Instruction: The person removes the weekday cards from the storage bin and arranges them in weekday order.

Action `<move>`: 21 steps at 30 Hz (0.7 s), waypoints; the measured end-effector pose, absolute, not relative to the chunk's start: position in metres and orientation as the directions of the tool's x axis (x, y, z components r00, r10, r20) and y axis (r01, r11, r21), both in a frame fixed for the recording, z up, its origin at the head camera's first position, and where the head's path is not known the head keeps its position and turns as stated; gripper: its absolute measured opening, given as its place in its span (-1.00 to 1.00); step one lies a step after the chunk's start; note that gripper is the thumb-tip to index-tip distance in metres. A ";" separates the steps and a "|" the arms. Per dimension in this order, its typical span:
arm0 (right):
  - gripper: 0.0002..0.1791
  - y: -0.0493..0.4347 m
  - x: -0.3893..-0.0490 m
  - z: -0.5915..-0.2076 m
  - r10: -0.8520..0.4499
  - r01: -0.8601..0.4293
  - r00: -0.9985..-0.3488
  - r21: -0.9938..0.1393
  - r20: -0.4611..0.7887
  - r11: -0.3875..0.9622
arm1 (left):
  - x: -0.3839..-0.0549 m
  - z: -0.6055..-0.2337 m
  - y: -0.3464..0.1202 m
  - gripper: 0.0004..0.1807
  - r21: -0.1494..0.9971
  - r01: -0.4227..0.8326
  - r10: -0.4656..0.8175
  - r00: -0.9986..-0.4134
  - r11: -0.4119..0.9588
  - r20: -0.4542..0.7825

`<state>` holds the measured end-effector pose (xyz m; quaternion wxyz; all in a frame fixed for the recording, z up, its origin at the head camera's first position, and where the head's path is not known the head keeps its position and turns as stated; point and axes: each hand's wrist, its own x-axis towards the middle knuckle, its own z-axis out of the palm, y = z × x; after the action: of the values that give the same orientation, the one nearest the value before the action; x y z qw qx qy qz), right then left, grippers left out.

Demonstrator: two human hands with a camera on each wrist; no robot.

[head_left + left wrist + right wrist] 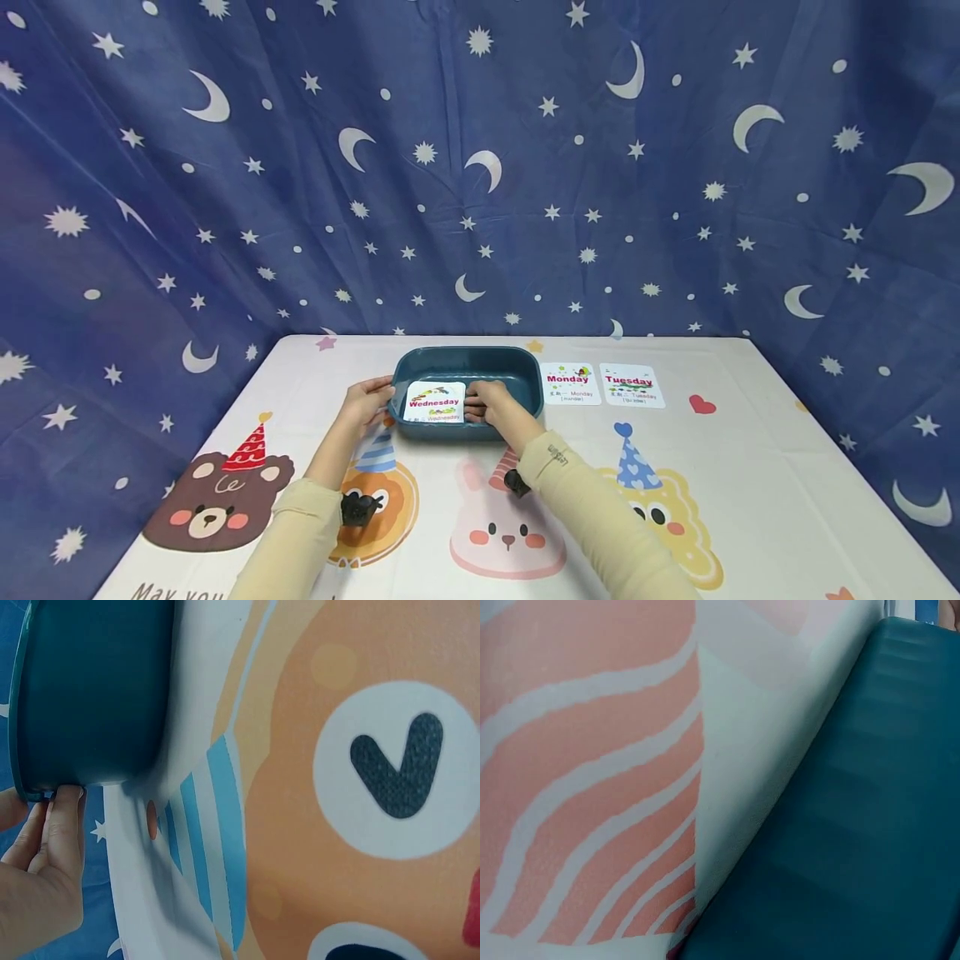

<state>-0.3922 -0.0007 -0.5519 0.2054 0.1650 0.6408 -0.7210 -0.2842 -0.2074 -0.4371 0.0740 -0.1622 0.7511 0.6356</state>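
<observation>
A dark teal plastic bin (442, 432) with rounded corners stands toward the back of the table. My left hand (366, 398) grips its left end; in the left wrist view the thumb and fingers (67, 832) pinch the rim. A white card reading "Wednesday" (433, 402) is inside the bin, face toward me. My right hand (491, 403) reaches over the front wall and holds this card at its right edge, fingers curled. The right wrist view shows only the bin's outer wall (840, 810), which hides the right hand.
Right of the bin, a "Monday" card (570, 384) and a "Tuesday" card (632, 387) lie face up in a row. The tablecloth (780, 467) has cartoon animals printed on it. A blue curtain (480, 225) with moons and stars hangs behind the table.
</observation>
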 end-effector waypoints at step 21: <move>-0.65 -0.009 -0.312 -0.447 -0.097 0.437 -0.888 -0.890 -0.450 0.131 | -0.284 -0.440 -0.209 -0.55 0.945 -0.308 -0.139 -0.946 0.107 -0.293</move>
<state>-0.3123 -0.0091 -0.4471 0.2057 0.1175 0.7232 -0.6488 -0.2836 -0.2087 -0.4401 0.0651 -0.1508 0.7410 0.6511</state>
